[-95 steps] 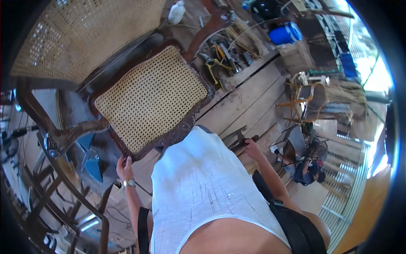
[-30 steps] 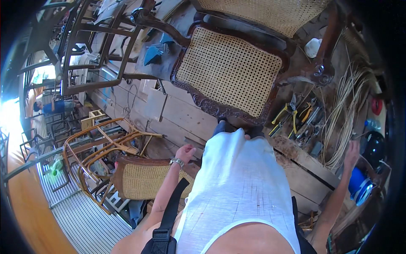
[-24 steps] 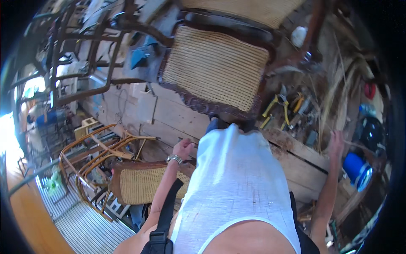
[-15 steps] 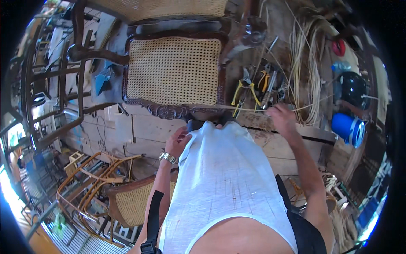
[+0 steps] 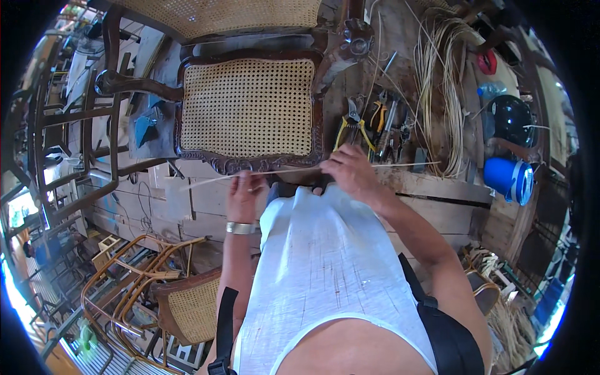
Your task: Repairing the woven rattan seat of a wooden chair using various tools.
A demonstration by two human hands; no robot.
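A thin pale cane strip stretches across the front of a carved armchair's caned seat. My left hand pinches it near the chair's front rail, and one end sticks out to the left. Farther right, my right hand is closed on the same strip, whose other end runs out past it toward the cane bundle. The strip passes just in front of the dark carved front rail; whether it touches the wood I cannot tell. The seat's woven cane panel fills its frame.
Right of the chair lie yellow-handled pruning shears, orange-handled pliers and other tools. Beyond them is a bundle of loose cane strands. A blue bucket and black helmet-like object stand far right; chair frames crowd the left.
My right hand has moved left along the chair front. My left hand has come up from beside my shirt and now pinches the strip, which extends left of it.
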